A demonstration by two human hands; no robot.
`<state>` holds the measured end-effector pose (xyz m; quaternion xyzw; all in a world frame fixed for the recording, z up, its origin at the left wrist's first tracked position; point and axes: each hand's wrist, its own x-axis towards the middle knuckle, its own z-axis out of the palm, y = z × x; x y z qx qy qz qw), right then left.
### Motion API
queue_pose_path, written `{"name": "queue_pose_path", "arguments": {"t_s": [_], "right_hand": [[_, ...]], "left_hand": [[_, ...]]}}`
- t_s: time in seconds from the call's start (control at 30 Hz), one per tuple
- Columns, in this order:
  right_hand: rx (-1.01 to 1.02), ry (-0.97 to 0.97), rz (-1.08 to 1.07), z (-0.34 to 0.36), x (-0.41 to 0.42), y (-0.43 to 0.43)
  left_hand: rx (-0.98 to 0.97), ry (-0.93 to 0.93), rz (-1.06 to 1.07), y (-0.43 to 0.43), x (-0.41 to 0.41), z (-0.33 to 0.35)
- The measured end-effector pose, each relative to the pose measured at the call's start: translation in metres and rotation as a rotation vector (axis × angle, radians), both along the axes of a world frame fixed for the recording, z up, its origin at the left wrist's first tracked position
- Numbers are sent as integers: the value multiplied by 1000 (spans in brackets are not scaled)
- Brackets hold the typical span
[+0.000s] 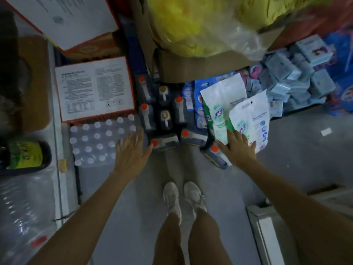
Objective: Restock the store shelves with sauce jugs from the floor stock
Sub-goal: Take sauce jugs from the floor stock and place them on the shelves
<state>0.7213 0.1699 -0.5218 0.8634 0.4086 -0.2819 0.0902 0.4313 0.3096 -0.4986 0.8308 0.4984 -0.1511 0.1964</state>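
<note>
Several dark sauce jugs with orange-red caps stand on the grey floor ahead of my feet, two with beige caps among them. The nearest left jug (162, 143) and nearest right jug (215, 153) flank another jug (193, 136). My left hand (129, 150) reaches down with fingers spread, its thumb beside the left jug's cap, holding nothing. My right hand (238, 148) is spread too, just right of the right jug's cap and over the lower edge of a white detergent bag (250, 123).
A shrink-wrapped pack of water bottles (99, 138) lies left of the jugs, with a red-edged carton (93, 87) behind it. A cardboard box (200, 67) with a yellow bag is at the back. Blue tissue packs (298, 77) pile on the right. A white unit (267, 232) stands near right.
</note>
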Motion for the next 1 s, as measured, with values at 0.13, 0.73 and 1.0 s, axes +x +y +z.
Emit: {"name": "queue_pose_path", "arguments": {"t_s": [0.13,0.73,1.0], "right_hand": [[-25,16,-42,-63,7,-20],[-32,268,-223,-299,45,-76],[-50,159,-308,-318,57,-66]], "left_hand": [[-54,-40,-64,-7,35,-53],[-202,77,-324,-78,118,-271],[-263,63,-213,-92,111,-284]]}}
